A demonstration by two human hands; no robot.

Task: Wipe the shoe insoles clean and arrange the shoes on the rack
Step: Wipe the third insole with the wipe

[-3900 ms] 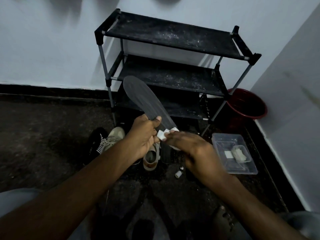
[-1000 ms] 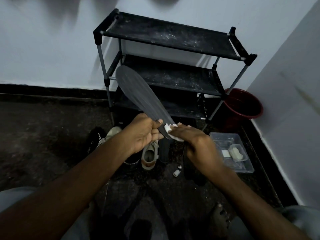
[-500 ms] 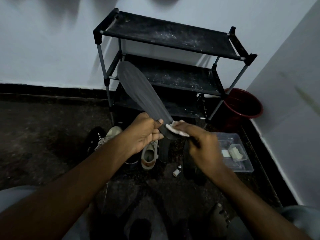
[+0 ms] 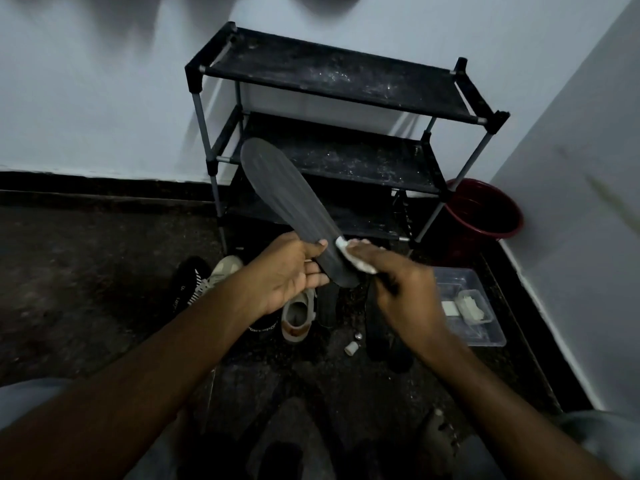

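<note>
My left hand (image 4: 287,271) grips the heel end of a long dark grey insole (image 4: 284,199), whose toe points up and away toward the black three-shelf shoe rack (image 4: 332,77). My right hand (image 4: 398,289) pinches a small white wipe (image 4: 353,258) and presses it against the insole's right edge near the heel. On the floor below my hands lie a beige sneaker (image 4: 298,313), a black shoe with white stripes (image 4: 188,282) and further dark shoes (image 4: 384,337). All three rack shelves are bare and dusty.
A clear plastic box (image 4: 467,306) holding white wipes sits on the floor at the right. A dark red bucket (image 4: 485,213) stands in the corner beside the rack. Two small caps (image 4: 351,348) lie on the dark floor. Walls close in behind and on the right.
The right hand with the wipe has stayed at the heel part of the insole, shifting slightly along its right edge. The insole's toe has tilted a little lower and to the right.
</note>
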